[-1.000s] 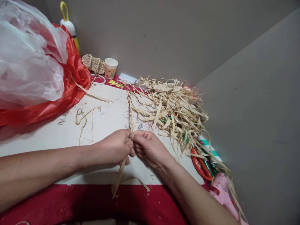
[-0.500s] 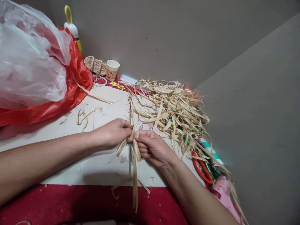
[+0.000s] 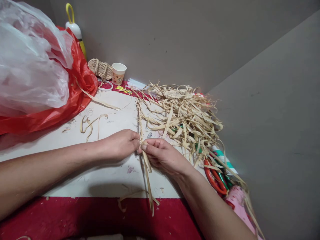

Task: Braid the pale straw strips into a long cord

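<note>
A thin straw braid point(image 3: 140, 116) runs from the back of the white board down to my fingers. My left hand point(image 3: 125, 144) pinches it from the left, its fingertips partly hidden behind the knuckles. From the right, my right hand point(image 3: 162, 153) grips the same braid between thumb and forefinger, the other fingers curled under. Both hands nearly touch. Loose straw strands point(image 3: 149, 186) hang below the grip, past the board's front edge. Beyond my right hand lies a heap of dry straw strips point(image 3: 190, 116).
White board point(image 3: 105, 180) on a red cloth point(image 3: 62, 216). Left: a red plastic bag point(image 3: 85, 80) under a whitish one point(image 3: 32, 66). At the back stand a paper cup point(image 3: 119, 74) and a coiled straw rope point(image 3: 100, 69). Right: red-handled scissors point(image 3: 214, 178). Grey walls enclose the back and right.
The long hanging strand has swung to the right at its lower end. The short strand that stuck out under my left hand no longer shows. Both hands stay at the same spot.
</note>
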A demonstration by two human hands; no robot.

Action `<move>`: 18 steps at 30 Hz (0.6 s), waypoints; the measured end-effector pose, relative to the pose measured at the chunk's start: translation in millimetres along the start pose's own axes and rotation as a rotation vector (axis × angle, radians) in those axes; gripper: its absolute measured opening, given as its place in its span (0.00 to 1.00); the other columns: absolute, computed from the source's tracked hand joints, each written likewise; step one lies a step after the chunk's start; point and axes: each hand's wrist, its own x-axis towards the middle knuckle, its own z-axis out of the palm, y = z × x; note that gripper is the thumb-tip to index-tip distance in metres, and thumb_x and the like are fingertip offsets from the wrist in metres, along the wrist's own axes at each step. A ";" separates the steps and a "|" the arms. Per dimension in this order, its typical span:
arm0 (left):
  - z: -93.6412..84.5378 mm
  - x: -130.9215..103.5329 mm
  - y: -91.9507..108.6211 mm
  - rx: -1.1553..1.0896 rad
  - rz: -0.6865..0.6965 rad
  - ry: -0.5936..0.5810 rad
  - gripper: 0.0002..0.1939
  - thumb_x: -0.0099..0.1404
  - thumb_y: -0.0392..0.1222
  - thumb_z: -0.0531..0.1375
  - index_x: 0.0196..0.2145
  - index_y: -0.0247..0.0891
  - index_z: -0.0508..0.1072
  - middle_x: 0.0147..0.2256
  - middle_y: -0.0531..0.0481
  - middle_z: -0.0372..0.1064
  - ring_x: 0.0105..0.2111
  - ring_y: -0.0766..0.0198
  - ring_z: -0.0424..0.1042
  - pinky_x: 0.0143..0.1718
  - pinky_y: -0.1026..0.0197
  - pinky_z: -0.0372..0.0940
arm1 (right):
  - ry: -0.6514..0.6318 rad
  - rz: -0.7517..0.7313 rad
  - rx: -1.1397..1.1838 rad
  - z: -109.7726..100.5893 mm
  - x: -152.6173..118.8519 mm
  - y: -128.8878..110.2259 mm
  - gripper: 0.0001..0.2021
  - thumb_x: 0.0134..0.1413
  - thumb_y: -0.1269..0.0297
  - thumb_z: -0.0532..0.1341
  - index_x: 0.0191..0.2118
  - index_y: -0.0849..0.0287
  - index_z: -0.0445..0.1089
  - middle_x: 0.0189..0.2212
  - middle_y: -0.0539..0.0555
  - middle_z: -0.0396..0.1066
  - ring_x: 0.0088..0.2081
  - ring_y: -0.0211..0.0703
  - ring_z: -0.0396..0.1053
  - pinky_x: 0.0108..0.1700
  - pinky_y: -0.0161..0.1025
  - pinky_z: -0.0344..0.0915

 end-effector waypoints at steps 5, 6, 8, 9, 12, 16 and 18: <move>4.1 4.2 -3.1 -0.170 -0.048 -0.055 0.11 0.55 0.42 0.50 0.21 0.35 0.66 0.19 0.56 0.59 0.20 0.71 0.54 0.23 0.66 0.50 | 0.074 -0.111 -0.322 2.3 -1.1 -0.1 0.14 0.54 0.55 0.57 0.30 0.63 0.68 0.16 0.44 0.53 0.18 0.30 0.46 0.19 0.30 0.44; 5.5 4.1 -2.5 -0.208 -0.075 -0.055 0.10 0.55 0.42 0.51 0.21 0.35 0.65 0.17 0.56 0.57 0.18 0.71 0.52 0.21 0.66 0.47 | 0.092 -0.136 -0.392 3.4 -1.6 -0.4 0.13 0.55 0.57 0.56 0.29 0.62 0.68 0.17 0.45 0.55 0.19 0.31 0.48 0.21 0.30 0.46; 8.4 3.2 -0.6 -0.262 -0.134 -0.035 0.09 0.54 0.41 0.52 0.20 0.36 0.64 0.15 0.58 0.51 0.16 0.73 0.46 0.19 0.66 0.42 | 0.133 -0.186 -0.517 5.9 -2.7 -0.3 0.12 0.57 0.61 0.55 0.27 0.61 0.67 0.19 0.47 0.55 0.22 0.32 0.50 0.23 0.30 0.49; 9.7 2.8 0.2 -0.274 -0.152 -0.018 0.09 0.54 0.41 0.52 0.20 0.36 0.64 0.15 0.59 0.50 0.16 0.73 0.45 0.18 0.66 0.40 | 0.153 -0.211 -0.573 7.1 -3.4 -0.1 0.11 0.57 0.62 0.54 0.26 0.61 0.66 0.20 0.47 0.55 0.23 0.33 0.50 0.24 0.30 0.49; 12.2 2.7 0.6 -0.267 -0.135 0.038 0.09 0.53 0.39 0.52 0.18 0.35 0.63 0.15 0.59 0.49 0.16 0.73 0.46 0.19 0.66 0.42 | 0.207 -0.266 -0.737 9.7 -6.7 -0.5 0.12 0.56 0.65 0.53 0.23 0.60 0.60 0.20 0.48 0.56 0.23 0.34 0.50 0.25 0.31 0.49; 11.9 3.1 -1.9 -0.235 -0.082 0.066 0.10 0.53 0.38 0.51 0.16 0.35 0.61 0.15 0.58 0.49 0.18 0.73 0.47 0.20 0.67 0.43 | 0.227 -0.261 -0.920 9.9 -15.4 -7.1 0.14 0.58 0.64 0.52 0.22 0.59 0.56 0.19 0.47 0.55 0.22 0.34 0.51 0.25 0.32 0.47; 11.2 2.6 -2.3 -0.223 -0.076 0.073 0.10 0.53 0.38 0.51 0.16 0.36 0.60 0.15 0.59 0.48 0.18 0.73 0.46 0.19 0.66 0.42 | 0.237 -0.256 -0.953 10.3 -20.0 -11.4 0.15 0.59 0.63 0.51 0.22 0.58 0.55 0.18 0.47 0.55 0.22 0.34 0.51 0.25 0.32 0.47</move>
